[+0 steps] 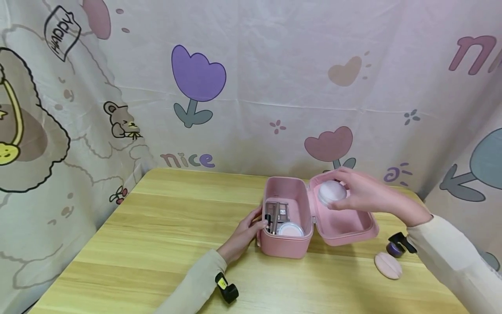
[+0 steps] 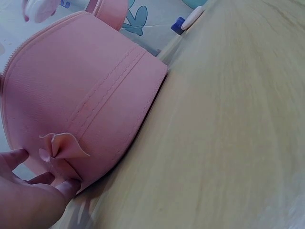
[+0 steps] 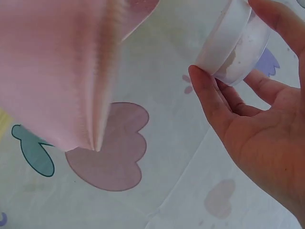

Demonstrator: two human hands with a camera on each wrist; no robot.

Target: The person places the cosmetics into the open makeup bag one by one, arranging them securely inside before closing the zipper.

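A pink cosmetic case stands on the table with its lid swung out to the right. My left hand holds the case's left side, thumb at the rim; in the left wrist view its fingers touch the wall beside a pink bow. Inside lie an eyeshadow palette, slim makeup tubes and a round white-rimmed compact. Above the open lid, my right hand grips a round powder jar by its edges, white lid and clear body showing.
Right of the lid, a pink powder puff lies on the wooden table. Next to it is a small dark purple round item, partly covered by the right wrist camera. A patterned curtain hangs behind.
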